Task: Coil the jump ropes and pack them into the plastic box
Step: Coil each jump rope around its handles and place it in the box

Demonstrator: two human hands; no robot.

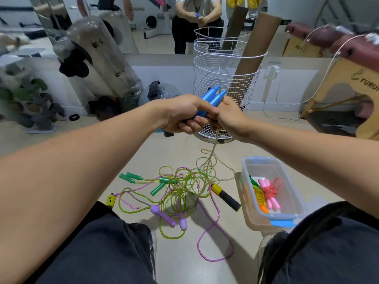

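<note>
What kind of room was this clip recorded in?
Probably a home gym or exercise room: a wall mirror reflects the person, rolled mats in clear bags lean against it, and jump ropes lie tangled on the floor.

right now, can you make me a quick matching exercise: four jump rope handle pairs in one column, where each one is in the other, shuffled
Things:
1. blue handles
2. pink handles
3. purple handles
4. green handles

Places:
A. in the plastic box
B. on the floor, nearest the knees
C. held in both hands
D. on the floor, left of the tangle

Pairs: 1-C, 2-A, 3-B, 4-D
</note>
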